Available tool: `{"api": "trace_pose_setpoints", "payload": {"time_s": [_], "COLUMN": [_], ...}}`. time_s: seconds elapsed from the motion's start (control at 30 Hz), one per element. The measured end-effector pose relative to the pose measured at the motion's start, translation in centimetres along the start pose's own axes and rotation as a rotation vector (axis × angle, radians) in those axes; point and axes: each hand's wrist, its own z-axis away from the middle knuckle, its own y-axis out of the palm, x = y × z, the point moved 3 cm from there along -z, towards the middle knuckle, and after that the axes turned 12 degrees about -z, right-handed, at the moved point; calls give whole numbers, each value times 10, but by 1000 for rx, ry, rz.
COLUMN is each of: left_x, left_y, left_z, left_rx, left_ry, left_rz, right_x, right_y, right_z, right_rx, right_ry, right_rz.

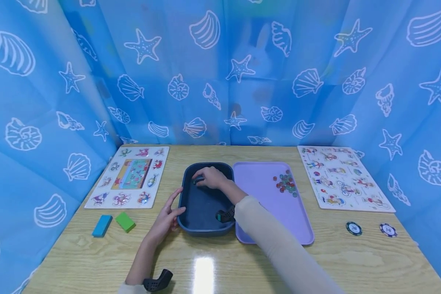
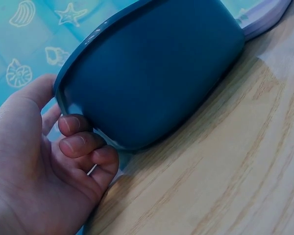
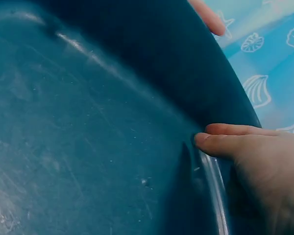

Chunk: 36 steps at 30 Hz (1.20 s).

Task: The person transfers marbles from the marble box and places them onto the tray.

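Observation:
A dark blue rectangular bin (image 1: 206, 231) stands at the middle of the table. At its left side my left hand (image 1: 165, 220) grips the rim, thumb and index finger over the edge. In the left wrist view, the other fingertips (image 2: 74, 143) curl against the bin's outer wall. My right hand (image 1: 211, 177) reaches down inside, at the far left part of the bin. Between its thumb and fingers shows a small dark round thing (image 1: 198, 179), partly covered. The right wrist view has the right fingertips (image 3: 208, 142) low at the bin's inner wall.
A purple tray (image 1: 268, 212) with several red and green glass beads (image 1: 286, 183) adjoins the bin. Picture puzzle boards (image 1: 134, 198) (image 1: 347, 179) lie at both sides. Blue (image 1: 102, 226) and green (image 1: 125, 222) blocks lie left; poker chips (image 1: 354, 228) (image 1: 388, 230) lie right.

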Motion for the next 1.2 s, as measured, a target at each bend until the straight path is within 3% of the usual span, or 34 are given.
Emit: {"api": "trace_pose_setpoints", "payload": {"time_s": [0.2,0.63,0.77,0.93,1.07,1.2], "left_x": [2,-14,-19,-21,-20,-16], "left_y": [-1,3,5,6,5,3], "left_z": [-1,8,10,10,10,8], "left_rx": [-16,39,43,39,35,30], "left_ry": [-5,47,57,43,27,24], "left_rz": [-5,-4,-5,-6,-10,-6], "right_x": [1,-10,-8,3,8,-6], "right_y": [4,-1,-4,-21,-46,-69], "right_z": [1,4,5,14,34,64], "right_rx": [52,-33,-37,-61,-116,-179], "right_ry": [24,136,97,-36,-123,-126], "right_rz": [46,-7,-6,-42,-124,-187]}}
